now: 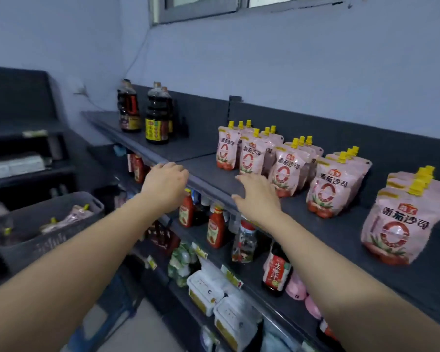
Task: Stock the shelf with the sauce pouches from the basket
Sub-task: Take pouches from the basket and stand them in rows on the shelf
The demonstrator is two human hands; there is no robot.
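Right hand (pixel 257 199): stretched out over the front of the top shelf (pixel 208 174), palm down. Its fingers (pixel 241 179) are spread wide and hold nothing, and they sit just beside the front pouches.
Left hand (pixel 164 185): reaches to the shelf's front edge, well left of the pouches. Only its back shows. The fingers bend away behind the knuckles, so I cannot tell whether they grip anything.
Lower shelf: two red ketchup bottles (pixel 216 227), a glass jar (pixel 245 240) with a red lid and a dark bottle with a red label (pixel 276 270) stand under the hands. White boxes (pixel 206 288) sit one level below.
Basket (pixel 36 250): grey, to the left and lower than the top shelf. A few pink pouches in the basket (pixel 74 214) lie flat with their yellow caps showing.
Sauce pouches (pixel 328 189): pink with yellow caps, standing upright on the top shelf in five rows that run front to back. The nearest row (pixel 401 224) is at the right and the farthest row (pixel 226 151) is toward the middle of the shelf. Each row looks about three deep.
Dark sauce bottles (pixel 156 118): grouped at the far left end of the top shelf, well apart from the pouches.
Window (pixel 206 6): set high in the pale wall behind the shelf.
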